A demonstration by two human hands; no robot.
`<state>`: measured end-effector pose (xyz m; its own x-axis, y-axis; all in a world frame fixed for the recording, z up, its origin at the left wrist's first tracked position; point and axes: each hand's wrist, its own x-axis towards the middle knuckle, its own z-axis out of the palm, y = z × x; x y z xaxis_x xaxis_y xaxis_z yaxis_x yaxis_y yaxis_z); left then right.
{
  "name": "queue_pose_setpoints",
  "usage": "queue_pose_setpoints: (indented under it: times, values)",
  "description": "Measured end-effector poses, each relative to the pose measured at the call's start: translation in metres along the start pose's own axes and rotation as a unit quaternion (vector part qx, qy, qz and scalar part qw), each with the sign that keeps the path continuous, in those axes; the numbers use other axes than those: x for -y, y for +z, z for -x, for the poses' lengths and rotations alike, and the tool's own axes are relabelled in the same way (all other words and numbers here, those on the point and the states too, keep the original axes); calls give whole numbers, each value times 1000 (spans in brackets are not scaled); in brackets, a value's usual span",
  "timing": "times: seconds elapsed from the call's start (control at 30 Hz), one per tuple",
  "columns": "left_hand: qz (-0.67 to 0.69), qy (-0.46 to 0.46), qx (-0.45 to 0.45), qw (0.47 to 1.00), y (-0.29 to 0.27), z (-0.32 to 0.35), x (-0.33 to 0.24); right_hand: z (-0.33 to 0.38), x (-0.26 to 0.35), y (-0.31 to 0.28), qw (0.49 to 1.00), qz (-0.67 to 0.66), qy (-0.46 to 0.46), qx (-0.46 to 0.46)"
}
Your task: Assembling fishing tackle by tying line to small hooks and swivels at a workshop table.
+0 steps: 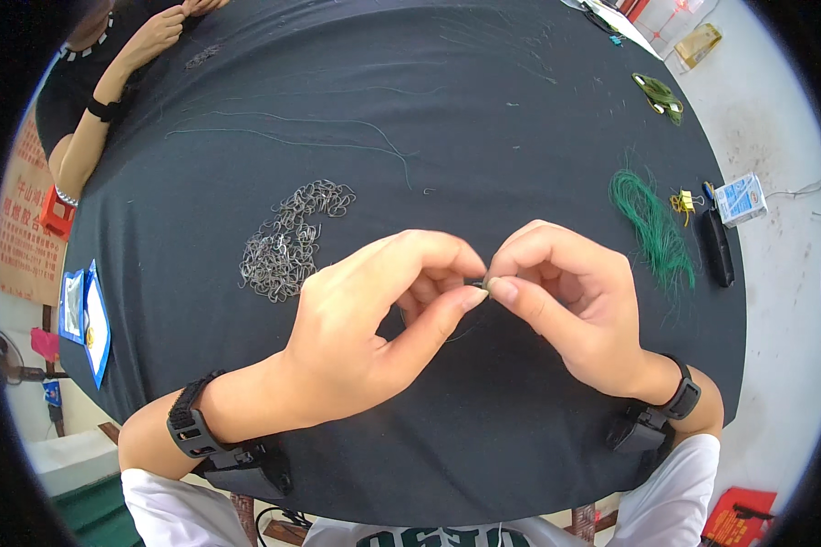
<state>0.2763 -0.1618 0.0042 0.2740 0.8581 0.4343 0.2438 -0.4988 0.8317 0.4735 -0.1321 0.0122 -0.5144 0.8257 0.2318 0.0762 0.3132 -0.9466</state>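
While both hands [483,292] pinch a small hook [477,283], loose hooks [287,239] lie heaped nearby.

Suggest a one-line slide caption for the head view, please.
Left hand and right hand pinch a small hook above a black table, beside a hook pile.

Bright even daylight, soft shadows, sharp centre, fisheye-bent dark rim

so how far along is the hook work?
Done: no finished pieces that I can pick out. In hand: left hand and right hand pinch one small piece between the fingertips, too small to identify. Left: the hook pile looks large, and the green thread bundle lies untouched.
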Motion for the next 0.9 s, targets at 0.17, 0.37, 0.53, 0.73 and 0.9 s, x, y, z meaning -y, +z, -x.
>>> queue_pose_setpoints:
  times: [0.17,0.37,0.53,0.73,0.9]
  values:
    - [-61,1,-1,998,-2,-3,-1,-4,8,-4,983,-132,128,-7]
    - [-80,16,3,997,-2,-1,8,-7,5,-3,967,-227,112,-10]
    - [-41,-11,31,999,0,-2,7,-7,9,-8,936,-313,147,67]
    - [-221,79,-57,970,-6,-7,7,-6,4,-10,960,-243,126,59]
    - [-167,200,-59,964,-1,-12,7,-2,4,-4,977,-174,109,49]
